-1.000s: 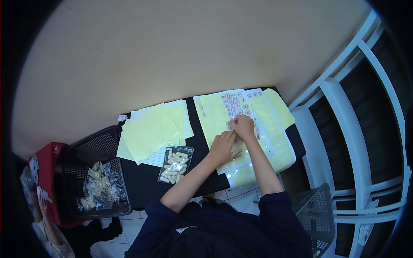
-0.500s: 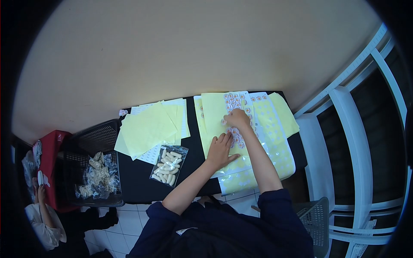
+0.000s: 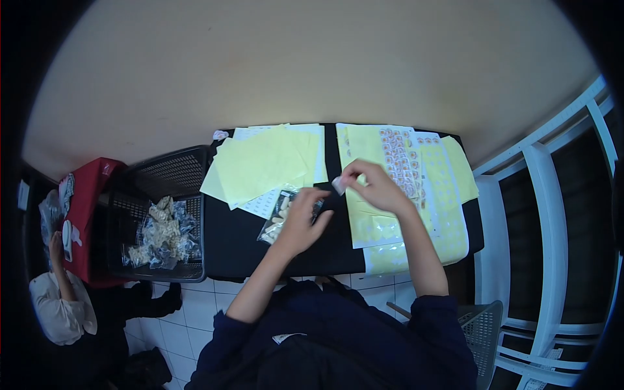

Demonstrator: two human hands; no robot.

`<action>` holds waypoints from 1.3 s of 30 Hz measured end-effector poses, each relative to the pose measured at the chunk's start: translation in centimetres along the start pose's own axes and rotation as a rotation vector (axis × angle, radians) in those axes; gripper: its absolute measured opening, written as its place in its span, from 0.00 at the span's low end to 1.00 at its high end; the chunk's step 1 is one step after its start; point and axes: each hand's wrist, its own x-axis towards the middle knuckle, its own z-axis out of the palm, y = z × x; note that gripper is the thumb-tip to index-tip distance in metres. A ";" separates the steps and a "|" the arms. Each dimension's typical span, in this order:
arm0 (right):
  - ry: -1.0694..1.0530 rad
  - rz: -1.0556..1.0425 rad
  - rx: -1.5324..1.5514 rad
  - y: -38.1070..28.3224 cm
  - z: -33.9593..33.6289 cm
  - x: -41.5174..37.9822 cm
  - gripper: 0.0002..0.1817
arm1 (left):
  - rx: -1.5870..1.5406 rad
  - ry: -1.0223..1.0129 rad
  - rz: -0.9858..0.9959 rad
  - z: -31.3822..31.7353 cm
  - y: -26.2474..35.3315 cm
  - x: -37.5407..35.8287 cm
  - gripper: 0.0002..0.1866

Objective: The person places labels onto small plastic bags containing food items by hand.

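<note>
A small pinkish-white sticker [image 3: 338, 186] is pinched in my right hand [image 3: 376, 187], raised beside the sheets of stickers [image 3: 398, 153]. Those sheets are yellow with rows of round printed stickers. My left hand [image 3: 300, 221] is over a clear plastic bag [image 3: 270, 231] of pale, capsule-shaped pieces and covers part of it. Its thumb stands apart from the fingers. Behind the bag, yellow sheets [image 3: 257, 166] lie in a loose pile over white printed sheets [image 3: 260, 203].
Left of the black-covered table [image 3: 305, 260] stands a dark basket [image 3: 201, 240] with filled plastic bags [image 3: 166, 234]. Beyond it, another person [image 3: 62, 305] is at a red-covered table [image 3: 97, 195]. A grey basket [image 3: 484, 331] sits at lower right, near a white metal frame [image 3: 546, 214].
My right hand has lifted away from the sticker sheet, leftward, with a sticker in its fingers. My left hand has left the sheet and moved left over the plastic bag. The view has shifted.
</note>
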 end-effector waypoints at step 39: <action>0.307 0.329 0.110 0.8 11.6 -4.8 0.29 | 0.499 -0.239 0.184 -3.1 -2.6 -9.7 0.21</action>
